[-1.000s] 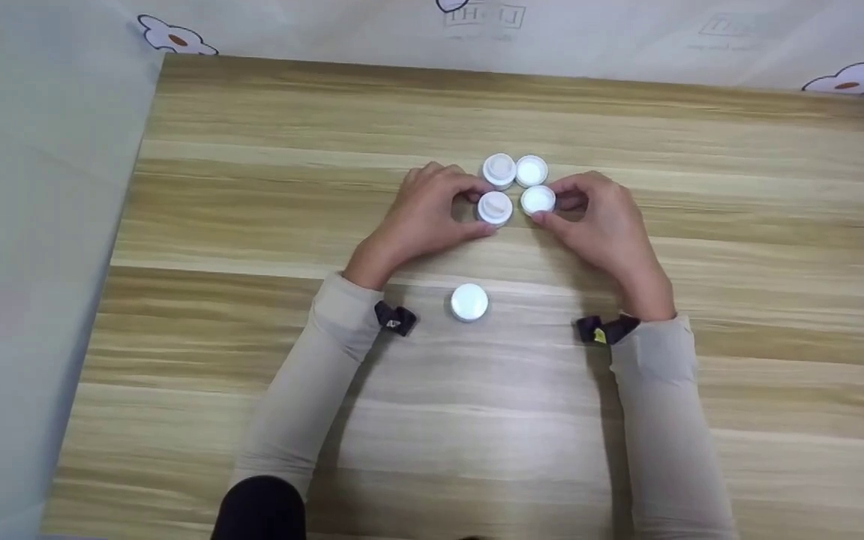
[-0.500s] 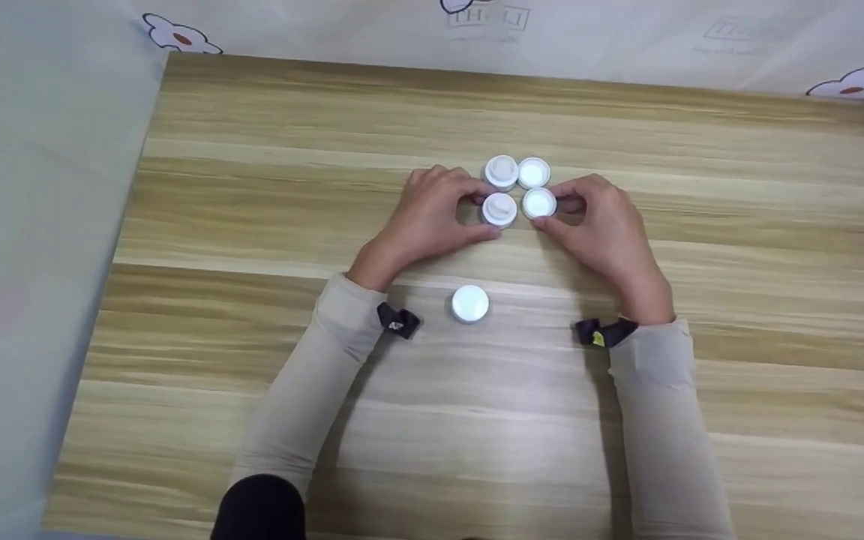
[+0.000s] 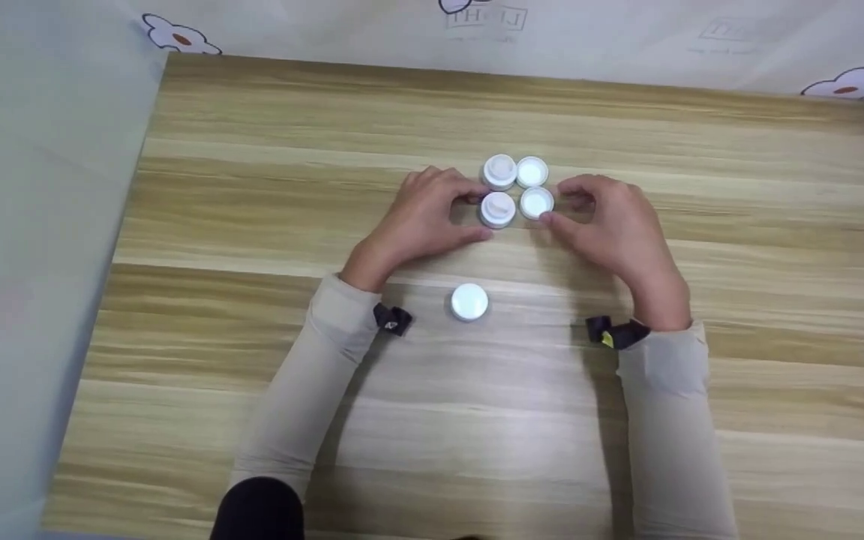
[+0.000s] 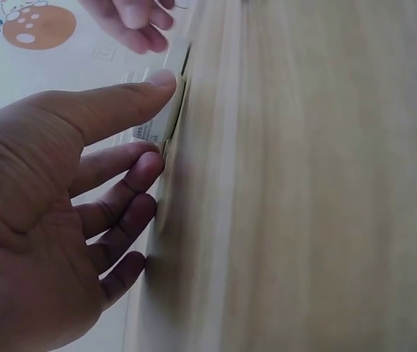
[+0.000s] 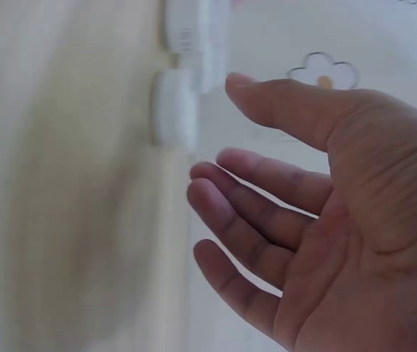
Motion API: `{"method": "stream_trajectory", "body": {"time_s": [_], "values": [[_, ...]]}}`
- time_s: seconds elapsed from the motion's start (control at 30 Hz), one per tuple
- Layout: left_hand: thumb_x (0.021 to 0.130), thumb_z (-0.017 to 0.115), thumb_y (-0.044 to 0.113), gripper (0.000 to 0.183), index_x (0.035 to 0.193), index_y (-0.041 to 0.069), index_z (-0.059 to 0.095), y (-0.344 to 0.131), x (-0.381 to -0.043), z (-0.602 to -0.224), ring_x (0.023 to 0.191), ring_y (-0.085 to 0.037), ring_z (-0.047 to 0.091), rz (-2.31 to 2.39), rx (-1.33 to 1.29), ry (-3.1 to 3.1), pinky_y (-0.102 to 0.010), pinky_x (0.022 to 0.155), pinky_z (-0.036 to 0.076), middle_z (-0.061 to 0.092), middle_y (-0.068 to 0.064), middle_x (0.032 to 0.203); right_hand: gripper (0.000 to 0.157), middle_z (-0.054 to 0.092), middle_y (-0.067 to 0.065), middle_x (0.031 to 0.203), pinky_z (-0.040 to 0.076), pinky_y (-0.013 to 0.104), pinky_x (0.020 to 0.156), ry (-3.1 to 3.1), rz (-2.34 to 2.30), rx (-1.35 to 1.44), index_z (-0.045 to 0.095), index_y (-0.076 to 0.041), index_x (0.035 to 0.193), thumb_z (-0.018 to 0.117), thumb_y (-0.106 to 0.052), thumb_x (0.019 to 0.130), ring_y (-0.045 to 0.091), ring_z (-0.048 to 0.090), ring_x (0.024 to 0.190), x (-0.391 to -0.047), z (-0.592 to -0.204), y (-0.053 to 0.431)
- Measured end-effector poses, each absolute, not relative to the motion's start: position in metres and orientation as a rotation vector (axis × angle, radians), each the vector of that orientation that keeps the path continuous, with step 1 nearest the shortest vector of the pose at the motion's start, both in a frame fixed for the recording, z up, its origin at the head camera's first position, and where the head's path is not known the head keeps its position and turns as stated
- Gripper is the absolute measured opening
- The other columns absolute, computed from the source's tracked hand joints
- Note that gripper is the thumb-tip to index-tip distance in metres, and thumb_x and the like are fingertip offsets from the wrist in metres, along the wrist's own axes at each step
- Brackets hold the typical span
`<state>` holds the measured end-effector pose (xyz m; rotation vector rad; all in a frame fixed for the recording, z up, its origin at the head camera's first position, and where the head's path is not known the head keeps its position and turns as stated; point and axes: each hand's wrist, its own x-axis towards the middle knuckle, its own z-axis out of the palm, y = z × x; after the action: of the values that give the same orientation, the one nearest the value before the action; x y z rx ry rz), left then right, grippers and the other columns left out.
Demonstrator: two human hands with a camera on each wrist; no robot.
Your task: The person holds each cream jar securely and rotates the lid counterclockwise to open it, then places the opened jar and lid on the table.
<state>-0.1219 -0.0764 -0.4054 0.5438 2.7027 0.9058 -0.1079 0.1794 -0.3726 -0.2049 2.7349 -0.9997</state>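
Observation:
Two small white jars stand in a column in the head view, a back jar [image 3: 500, 171] and a front jar [image 3: 497, 211], each with a pale raised piece on top. Beside them lie two white caps, hollow side up: the back cap [image 3: 532, 172] and the front cap [image 3: 537, 203]. My left hand [image 3: 424, 214] curves loosely about the left side of the front jar, thumb in front and fingers behind. My right hand [image 3: 616, 221] is just right of the front cap, thumb tip near its edge. In the right wrist view its fingers are spread, holding nothing.
Nearer to me, between the wrists, stands another round white-topped container [image 3: 469, 302]. Everything rests on a wood-grain table [image 3: 289, 112]. A pale printed sheet [image 3: 627, 45] runs along the back edge, and another pale surface [image 3: 27, 262] borders the left.
My right hand has let go of the front cap and drawn back to the right. The left thumb has slid slightly left from the front jar. Jars and caps stay put.

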Motion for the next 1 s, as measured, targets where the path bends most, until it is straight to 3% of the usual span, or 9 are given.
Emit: {"method": "stream_trajectory", "body": {"time_s": [0.27,0.5,0.73,1.0], "values": [[0.089,0.075,0.04,0.049,0.131,0.017,0.067,-0.083,-0.119,-0.401,0.116,-0.023,0.053,0.854,0.53,2.693,-0.04,0.109,0.035,0.068,-0.001,0.12,0.038,0.073,0.009,0.114,0.052,0.046,0.097,2.721,-0.948,-0.484,0.072,-0.008,0.115,0.078,-0.034,0.087,0.027,0.068,0.108,-0.087,-0.348,0.163],[0.097,0.065,0.039,0.044,0.133,0.015,0.066,-0.095,-0.11,-0.397,0.125,-0.024,0.053,0.838,0.458,2.698,-0.042,0.113,0.036,0.066,-0.004,0.128,0.048,0.072,0.005,0.119,0.055,0.044,0.088,2.649,-0.744,-0.733,0.07,-0.012,0.12,0.076,-0.046,0.087,0.024,0.069,0.104,-0.066,-0.34,0.134],[0.098,0.063,0.034,0.037,0.13,0.015,0.067,-0.097,-0.098,-0.39,0.128,-0.023,0.054,0.924,0.509,2.675,-0.043,0.116,0.036,0.066,-0.003,0.13,0.053,0.072,0.004,0.115,0.054,0.045,0.085,2.637,-0.633,-0.815,0.07,-0.014,0.121,0.084,-0.043,0.079,0.023,0.068,0.1,-0.052,-0.343,0.12],[0.098,0.064,0.033,0.036,0.13,0.018,0.067,-0.096,-0.09,-0.377,0.13,-0.022,0.053,0.954,0.521,2.682,-0.044,0.116,0.037,0.065,-0.002,0.133,0.033,0.07,0.003,0.101,0.052,0.043,0.077,2.603,-0.582,-0.835,0.074,-0.017,0.105,0.086,-0.031,0.078,0.023,0.063,0.087,-0.047,-0.352,0.106]]}}
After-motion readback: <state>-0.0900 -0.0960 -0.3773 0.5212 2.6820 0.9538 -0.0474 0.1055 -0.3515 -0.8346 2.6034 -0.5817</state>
